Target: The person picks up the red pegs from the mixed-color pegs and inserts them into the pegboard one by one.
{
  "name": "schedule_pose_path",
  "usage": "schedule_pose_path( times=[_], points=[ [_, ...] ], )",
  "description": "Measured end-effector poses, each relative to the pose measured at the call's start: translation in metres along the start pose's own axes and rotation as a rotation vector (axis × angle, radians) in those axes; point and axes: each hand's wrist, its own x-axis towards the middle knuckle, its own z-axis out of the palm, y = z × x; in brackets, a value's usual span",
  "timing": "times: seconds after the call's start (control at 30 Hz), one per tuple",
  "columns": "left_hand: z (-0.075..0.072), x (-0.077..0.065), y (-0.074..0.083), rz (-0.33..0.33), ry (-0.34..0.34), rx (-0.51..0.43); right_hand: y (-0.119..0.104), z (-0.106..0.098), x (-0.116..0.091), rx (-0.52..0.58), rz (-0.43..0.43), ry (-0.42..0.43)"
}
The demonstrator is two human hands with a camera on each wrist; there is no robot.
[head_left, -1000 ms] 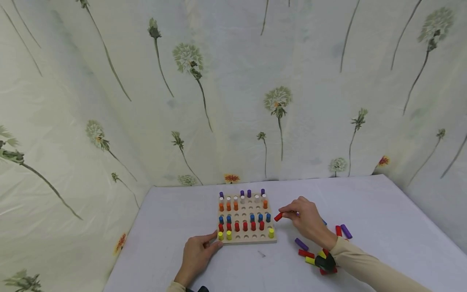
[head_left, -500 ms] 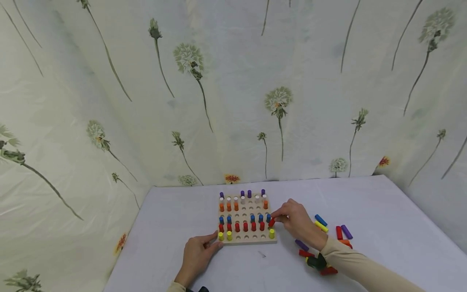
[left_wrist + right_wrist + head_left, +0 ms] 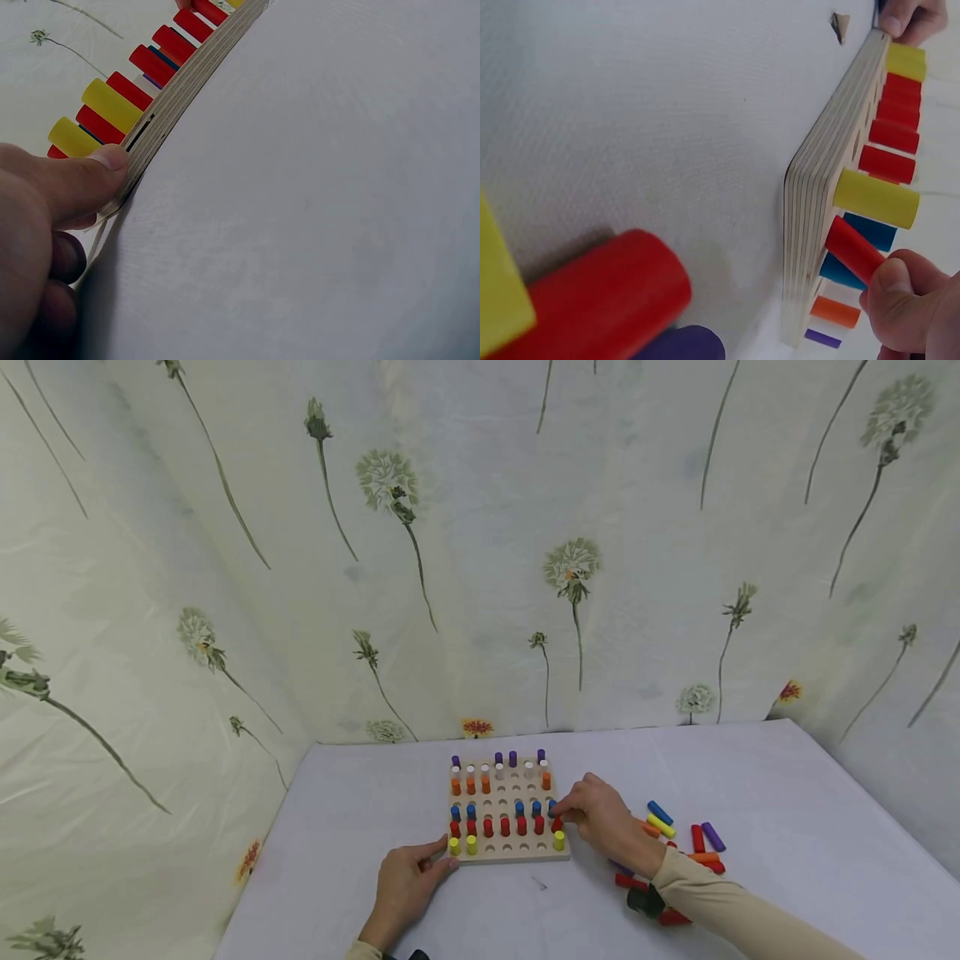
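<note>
A wooden pegboard (image 3: 513,860) lies on the table with rows of yellow, red, blue, orange, white and purple pegs standing in it. At its near left corner my left hand (image 3: 405,887) grips the edge, the thumb on the front side. My right hand (image 3: 606,828) is at the board's right side, pinching a red peg (image 3: 853,250) between thumb and finger. That peg leans, its lower end at the right end of the red row, between a yellow peg (image 3: 877,198) and blue pegs. How deep it sits in its hole cannot be told.
Loose pegs in several colours lie on the table to the right, among them a blue peg (image 3: 660,812), a purple peg (image 3: 713,837) and an orange peg (image 3: 703,857). My right forearm covers part of this pile. A flowered cloth (image 3: 480,568) hangs behind the table.
My right hand has moved left with the red peg, from beside the board to the red row's right end. My left hand has stayed on the corner.
</note>
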Motion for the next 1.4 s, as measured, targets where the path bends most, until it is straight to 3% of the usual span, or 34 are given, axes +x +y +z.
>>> schedule_pose_path(
  times=[0.33, 0.8, 1.2, 1.4],
  points=[
    [0.001, 0.000, -0.001, 0.007, 0.002, -0.002, -0.004, 0.006, 0.001, -0.041, -0.099, -0.019],
    [0.001, -0.001, -0.001, 0.031, -0.001, -0.003, -0.008, 0.001, 0.002, -0.021, -0.024, -0.104],
    [0.001, 0.001, -0.002, 0.041, 0.008, 0.000, -0.001, -0.005, 0.003, -0.014, -0.139, -0.129],
    [0.001, -0.001, -0.001, 0.031, 0.013, -0.001, -0.004, -0.010, -0.002, 0.017, -0.054, -0.136]
  ],
)
